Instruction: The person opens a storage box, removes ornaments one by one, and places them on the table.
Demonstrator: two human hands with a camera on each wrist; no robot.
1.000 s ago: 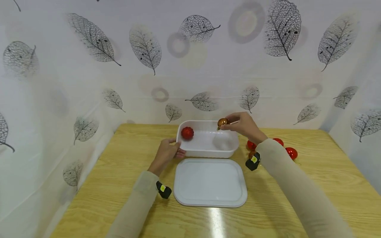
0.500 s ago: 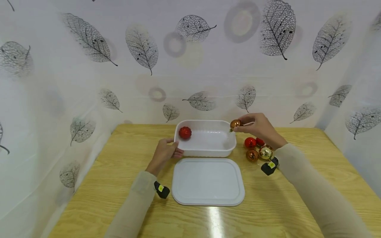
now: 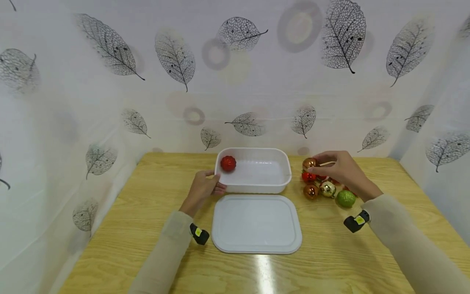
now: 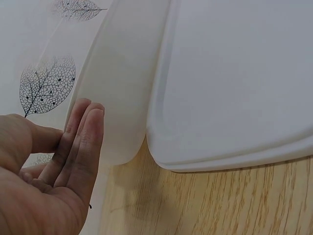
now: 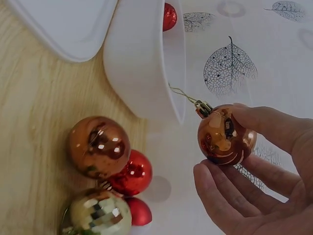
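My right hand (image 3: 340,169) pinches a shiny copper Christmas bauble (image 5: 225,134) with a gold cap and a loop of thread. It is above a cluster of baubles, to the right of a white plastic box (image 3: 253,188). A ribbed red bauble (image 3: 228,163) lies inside the box, at its left end. My left hand (image 3: 203,188) grips the box's front left corner, thumb at the rim and fingers against the outer wall. In the left wrist view, the extended fingers (image 4: 88,142) lie along that wall.
A white lid (image 3: 257,223) lies flat in front of the box. The cluster holds another copper bauble (image 3: 311,191), a faceted gold bauble (image 3: 327,189), a glittery green bauble (image 3: 345,198) and red baubles (image 5: 132,172). A leaf-print curtain (image 3: 253,81) stands behind the wooden table (image 3: 147,228).
My right hand has carried the copper bauble rightward, from over the box to above the cluster. More baubles show beneath it, including the green one. My left hand keeps its place on the box.
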